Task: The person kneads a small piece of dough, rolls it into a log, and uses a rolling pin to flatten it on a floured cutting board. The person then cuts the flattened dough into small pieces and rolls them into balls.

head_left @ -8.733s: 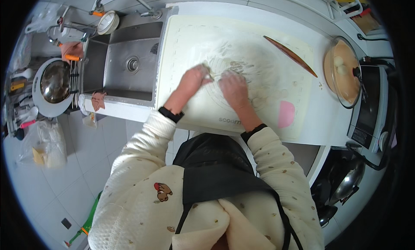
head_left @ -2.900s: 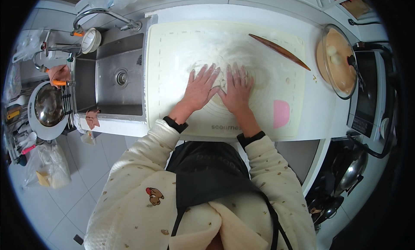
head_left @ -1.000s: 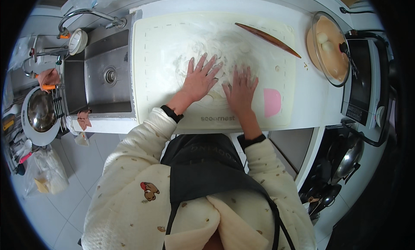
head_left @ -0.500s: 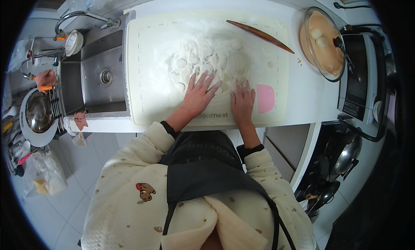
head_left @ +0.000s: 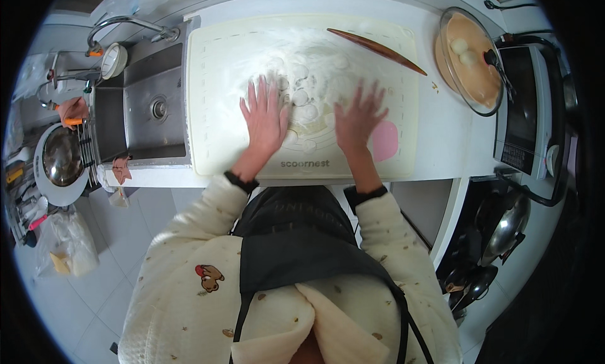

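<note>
Nearest, both hands are laid flat and open, fingers spread, on the floured mat [head_left: 214, 156]: the left hand [head_left: 265, 118] to the left and the right hand [head_left: 358, 117] to the right, with nothing gripped. Between and just past them the small dough balls [head_left: 301, 98] are spread in the flour, some touching the fingers. If the hands are pushed too hard, the balls could be squashed or stuck together, because they lie so close. Flour could be swept over the near edge of the surface [head_left: 441, 156], since the hands are near it. The pink scraper [head_left: 385, 141] lies just beside the right hand and could be knocked. Farther off, the rolling stick [head_left: 376, 50] could be bumped toward the lidded pan [head_left: 469, 62]. Compared with half a second ago, the hands have been moved farther up the mat and set wider apart, and the balls can be seen more clearly between them.
</note>
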{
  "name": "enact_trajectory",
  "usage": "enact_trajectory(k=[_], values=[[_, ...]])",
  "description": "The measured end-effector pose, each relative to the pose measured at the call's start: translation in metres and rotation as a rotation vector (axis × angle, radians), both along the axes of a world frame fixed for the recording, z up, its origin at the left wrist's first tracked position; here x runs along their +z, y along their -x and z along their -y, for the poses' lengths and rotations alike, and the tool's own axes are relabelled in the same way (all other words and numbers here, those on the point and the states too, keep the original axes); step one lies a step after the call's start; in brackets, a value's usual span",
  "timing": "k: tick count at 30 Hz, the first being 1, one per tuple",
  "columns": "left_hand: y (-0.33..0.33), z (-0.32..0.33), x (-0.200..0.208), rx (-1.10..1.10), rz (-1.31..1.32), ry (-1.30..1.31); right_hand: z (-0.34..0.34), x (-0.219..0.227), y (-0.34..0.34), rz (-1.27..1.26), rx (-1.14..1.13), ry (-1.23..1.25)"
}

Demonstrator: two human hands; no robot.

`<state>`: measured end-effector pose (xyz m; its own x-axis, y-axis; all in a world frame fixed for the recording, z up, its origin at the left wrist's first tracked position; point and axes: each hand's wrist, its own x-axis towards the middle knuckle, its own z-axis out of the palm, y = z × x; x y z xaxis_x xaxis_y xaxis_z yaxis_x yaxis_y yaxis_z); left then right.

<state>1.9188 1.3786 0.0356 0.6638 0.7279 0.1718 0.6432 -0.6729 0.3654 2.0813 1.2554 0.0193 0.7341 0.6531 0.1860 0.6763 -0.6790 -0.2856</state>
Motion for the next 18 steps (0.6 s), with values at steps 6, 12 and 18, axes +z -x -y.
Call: enact_trajectory(k=[6, 12, 18], values=[[-0.039, -0.065, -0.038, -0.024, -0.084, -0.035, -0.037, -0.025, 0.005, -0.134, 0.081, 0.197], [-0.040, -0.064, -0.041, -0.081, -0.164, -0.022, -0.033, -0.033, 0.002, -0.099, 0.131, 0.222], [-0.038, -0.068, -0.037, 0.075, -0.121, 0.099, -0.048, -0.024, 0.007, -0.146, 0.068, 0.283]])
